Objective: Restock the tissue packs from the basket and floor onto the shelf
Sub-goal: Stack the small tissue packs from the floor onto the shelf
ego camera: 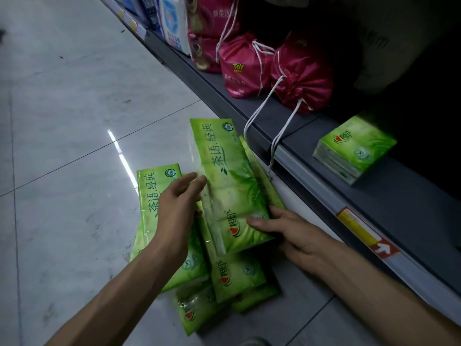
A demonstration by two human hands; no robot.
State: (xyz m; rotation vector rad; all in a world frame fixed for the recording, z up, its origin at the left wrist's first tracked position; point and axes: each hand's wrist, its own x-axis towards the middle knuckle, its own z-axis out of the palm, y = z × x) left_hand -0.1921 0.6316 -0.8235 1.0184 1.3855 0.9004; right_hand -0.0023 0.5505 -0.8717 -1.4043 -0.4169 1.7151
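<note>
Head view: right hand (294,233) is pinching the top pack (229,176) at its near end, left hand (174,208) is touching its side with relaxed fingers, on the floor pile (237,275) beside the shelf (404,203). Slick wrap is likely risking a slip.

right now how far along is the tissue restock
Early days. Done: one green pack sits on the shelf. In hand: the right hand grips the top long pack while the left hand touches its left edge. Left: the pile of packs under it on the floor. No basket is in view.
</note>
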